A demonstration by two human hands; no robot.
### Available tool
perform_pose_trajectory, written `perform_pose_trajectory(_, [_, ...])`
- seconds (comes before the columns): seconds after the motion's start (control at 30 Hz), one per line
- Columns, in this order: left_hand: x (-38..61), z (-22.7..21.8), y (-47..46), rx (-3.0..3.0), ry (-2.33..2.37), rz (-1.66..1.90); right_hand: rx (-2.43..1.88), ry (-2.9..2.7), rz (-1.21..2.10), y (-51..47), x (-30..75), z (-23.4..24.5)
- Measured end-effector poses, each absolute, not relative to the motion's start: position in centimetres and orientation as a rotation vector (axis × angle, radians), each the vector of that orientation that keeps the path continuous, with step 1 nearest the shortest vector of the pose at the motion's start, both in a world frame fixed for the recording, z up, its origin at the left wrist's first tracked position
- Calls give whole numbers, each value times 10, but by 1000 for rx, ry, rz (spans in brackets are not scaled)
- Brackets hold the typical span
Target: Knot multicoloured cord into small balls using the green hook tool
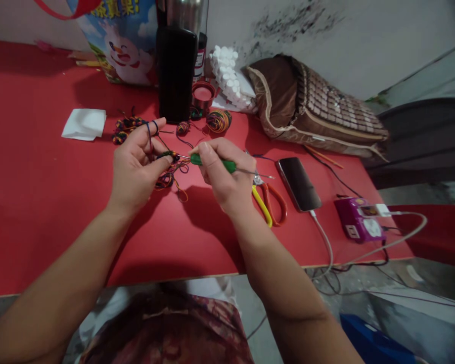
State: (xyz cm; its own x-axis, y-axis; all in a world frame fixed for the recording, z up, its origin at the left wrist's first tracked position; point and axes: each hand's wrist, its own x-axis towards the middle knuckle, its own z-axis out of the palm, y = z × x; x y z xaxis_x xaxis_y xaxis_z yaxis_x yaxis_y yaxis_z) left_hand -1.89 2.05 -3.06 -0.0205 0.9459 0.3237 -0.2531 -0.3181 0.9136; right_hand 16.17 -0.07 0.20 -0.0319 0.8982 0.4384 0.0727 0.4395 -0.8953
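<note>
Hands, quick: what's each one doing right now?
Left hand: closed, pinching the yarn piece, with a strand looped on a raised finger.
Right hand: closed, holding the green-handled tool.

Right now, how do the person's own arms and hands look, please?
The left hand and right hand wear no gloves, and no rings are visible. Both forearms are bare: no sleeve, watch or bracelet shows. Reddish patterned clothing shows below.

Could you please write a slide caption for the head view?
Left hand holds multicoloured yarn, right hand a green-handled hook, over a red table.
</note>
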Motion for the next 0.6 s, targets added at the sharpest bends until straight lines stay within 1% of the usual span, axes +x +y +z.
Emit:
perform_pose_trajectory(0.1, [-18,-29,20,1170,745,1514,-842,-1178,1177,3,158,3])
perform_pose_trajectory(0.2, [-16,-24,16,1123,719,1482,-790,-972,1424,8,150,3])
perform_pose_trajectory(0.37, [-14,-16,10,1114,756,1457,-800,-632,1682,12,139,0])
perform_pose_trajectory(0.6, [-11,-8,3,1113,774,1377,-591,-117,2046,16,146,-3])
